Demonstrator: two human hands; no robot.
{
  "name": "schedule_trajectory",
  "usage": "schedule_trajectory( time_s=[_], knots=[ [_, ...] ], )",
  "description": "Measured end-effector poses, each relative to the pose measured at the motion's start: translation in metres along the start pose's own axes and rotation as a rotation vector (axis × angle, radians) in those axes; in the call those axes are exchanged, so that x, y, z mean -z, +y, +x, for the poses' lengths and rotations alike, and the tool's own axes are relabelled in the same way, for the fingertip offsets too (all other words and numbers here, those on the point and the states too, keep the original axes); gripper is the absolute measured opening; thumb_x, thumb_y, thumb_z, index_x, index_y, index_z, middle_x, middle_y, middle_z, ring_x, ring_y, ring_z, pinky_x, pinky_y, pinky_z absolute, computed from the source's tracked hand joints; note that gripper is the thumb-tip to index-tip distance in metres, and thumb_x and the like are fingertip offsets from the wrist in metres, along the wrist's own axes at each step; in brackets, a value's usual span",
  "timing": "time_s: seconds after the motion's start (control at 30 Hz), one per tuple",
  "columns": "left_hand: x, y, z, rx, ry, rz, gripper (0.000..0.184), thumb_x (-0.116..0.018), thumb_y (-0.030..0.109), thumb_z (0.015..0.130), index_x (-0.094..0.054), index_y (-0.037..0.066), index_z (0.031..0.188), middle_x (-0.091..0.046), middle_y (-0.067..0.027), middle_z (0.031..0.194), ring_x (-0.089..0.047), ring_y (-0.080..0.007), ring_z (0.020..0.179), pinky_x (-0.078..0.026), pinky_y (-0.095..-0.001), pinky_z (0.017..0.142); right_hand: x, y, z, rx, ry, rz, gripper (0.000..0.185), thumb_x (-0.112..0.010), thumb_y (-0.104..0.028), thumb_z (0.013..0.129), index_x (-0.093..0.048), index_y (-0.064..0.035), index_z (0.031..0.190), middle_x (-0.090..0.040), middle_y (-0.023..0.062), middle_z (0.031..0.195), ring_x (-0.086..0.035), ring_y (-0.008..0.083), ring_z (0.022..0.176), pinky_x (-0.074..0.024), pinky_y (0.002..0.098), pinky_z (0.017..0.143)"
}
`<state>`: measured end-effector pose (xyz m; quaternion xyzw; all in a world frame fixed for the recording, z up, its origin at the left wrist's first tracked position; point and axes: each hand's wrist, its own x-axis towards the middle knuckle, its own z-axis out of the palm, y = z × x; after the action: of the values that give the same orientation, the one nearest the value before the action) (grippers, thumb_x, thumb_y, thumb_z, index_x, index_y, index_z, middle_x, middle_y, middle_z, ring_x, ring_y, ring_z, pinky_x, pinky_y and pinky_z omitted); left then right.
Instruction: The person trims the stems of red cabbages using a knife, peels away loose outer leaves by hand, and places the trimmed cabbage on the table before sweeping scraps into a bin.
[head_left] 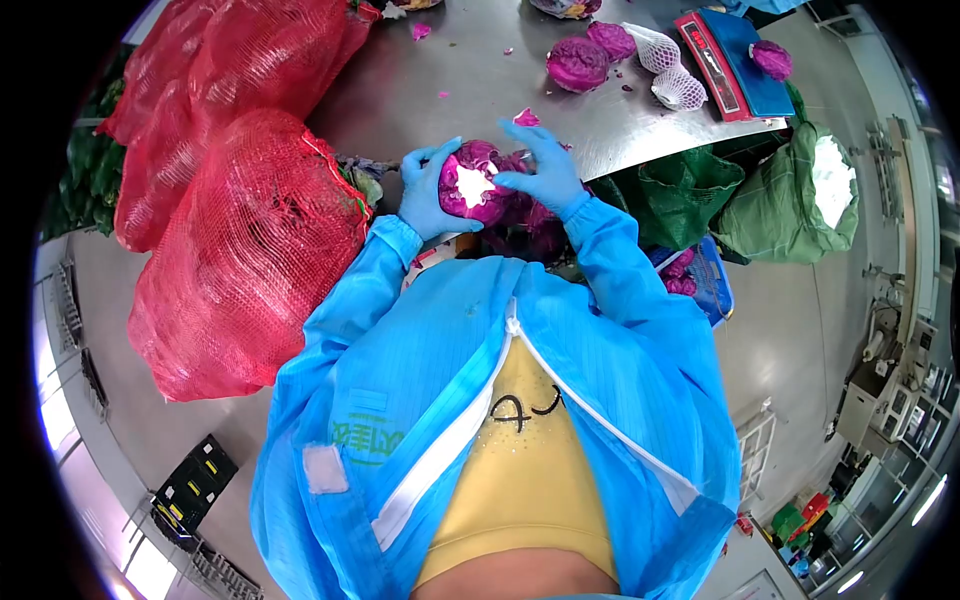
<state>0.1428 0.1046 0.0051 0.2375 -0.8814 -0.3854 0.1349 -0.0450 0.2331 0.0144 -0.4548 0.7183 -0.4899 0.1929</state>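
Note:
A red cabbage [467, 190] with a white cut stem end facing up is held at the table's near edge. My left hand [427, 192], in a blue glove, is wrapped round its left side. On the opposite side, my right hand [548, 172], also gloved, grips the cabbage with its thumb on the outer leaves and the fingers apart. Beyond the right fingertips is a torn purple leaf piece [526, 118]. Dark purple leaves [535, 228] show below and between the hands, partly hidden by my sleeves.
Red mesh sacks [250, 260] bulge on the left. Across the metal table [450, 80] are more red cabbages [577, 65], white foam nets [679, 90] and a blue-topped scale [745, 65] bearing a cabbage. Green sacks [690, 190] and a blue basket [712, 280] stand at right.

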Motion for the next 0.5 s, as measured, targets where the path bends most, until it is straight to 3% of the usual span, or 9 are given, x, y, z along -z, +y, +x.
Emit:
schedule_trajectory(
  time_s=[0.03,0.13,0.17,0.23,0.33,0.37,0.5],
  knots=[
    [0.003,0.0,0.003,-0.026,-0.024,0.088,0.116,-0.09,0.029,0.038,-0.036,0.016,0.14,-0.035,-0.0143,0.124,-0.031,-0.0341,0.121,-0.031,-0.0418,0.107,-0.002,-0.002,0.006,0.146,-0.119,-0.041,0.057,-0.077,-0.038,0.071,-0.061,-0.0171,0.121,-0.058,0.0107,0.107,-0.058,0.0251,0.097,-0.0461,0.036,0.088],
    [0.016,0.0,0.004,-0.066,-0.099,-0.072,0.115,-0.088,0.028,0.045,-0.031,0.011,0.143,-0.036,-0.0159,0.131,-0.033,-0.0336,0.125,-0.028,-0.0413,0.109,-0.004,0.01,0.022,0.03,-0.308,0.0,0.055,-0.075,-0.038,0.072,-0.061,-0.0162,0.121,-0.059,0.0112,0.109,-0.058,0.0261,0.099,-0.0442,0.035,0.092],
    [0.015,-0.004,0.002,-0.063,-0.089,-0.073,0.115,-0.088,0.028,0.045,-0.031,0.011,0.143,-0.036,-0.0159,0.131,-0.033,-0.0336,0.125,-0.028,-0.0413,0.109,-0.003,0.014,0.025,-0.001,-0.31,-0.037,0.054,-0.073,-0.04,0.073,-0.062,-0.0142,0.119,-0.059,0.0122,0.11,-0.059,0.0274,0.099,-0.0447,0.0355,0.091],
    [0.003,-0.018,-0.008,-0.046,0.054,-0.42,0.113,-0.085,0.028,0.052,-0.024,0.004,0.144,-0.032,-0.0187,0.139,-0.032,-0.0325,0.131,-0.025,-0.0409,0.111,-0.001,0.018,0.026,0.05,-0.308,-0.094,0.053,-0.072,-0.04,0.074,-0.062,-0.0135,0.119,-0.06,0.0123,0.108,-0.059,0.0279,0.098,-0.0452,0.0358,0.09],
    [-0.021,-0.033,-0.021,-0.065,0.146,-0.378,0.111,-0.083,0.027,0.057,-0.02,-0.001,0.144,-0.027,-0.0204,0.145,-0.027,-0.0313,0.136,-0.022,-0.0406,0.113,-0.002,0.007,0.019,0.107,-0.28,-0.207,0.052,-0.07,-0.041,0.075,-0.062,-0.0119,0.117,-0.061,0.0121,0.103,-0.06,0.0285,0.094,-0.0468,0.0363,0.086],
    [-0.031,-0.029,-0.021,-0.08,0.225,-0.24,0.113,-0.086,0.034,0.051,-0.026,0.001,0.14,-0.028,-0.0221,0.142,-0.026,-0.0379,0.134,-0.024,-0.0451,0.111,-0.004,0.002,0.014,0.077,-0.264,-0.189,0.052,-0.07,-0.041,0.075,-0.062,-0.0117,0.117,-0.06,0.0118,0.101,-0.06,0.0283,0.093,-0.047,0.0364,0.085],
    [-0.029,0.002,-0.014,0.095,0.31,-0.054,0.122,-0.09,0.045,0.043,-0.025,0.004,0.136,-0.025,-0.0209,0.137,-0.029,-0.0388,0.128,-0.029,-0.0455,0.109,0.001,0.005,0.009,0.1,-0.282,-0.126,0.049,-0.073,-0.036,0.074,-0.062,-0.0128,0.116,-0.059,0.0098,0.096,-0.06,0.0262,0.088,-0.0481,0.0353,0.08]
  ],
)
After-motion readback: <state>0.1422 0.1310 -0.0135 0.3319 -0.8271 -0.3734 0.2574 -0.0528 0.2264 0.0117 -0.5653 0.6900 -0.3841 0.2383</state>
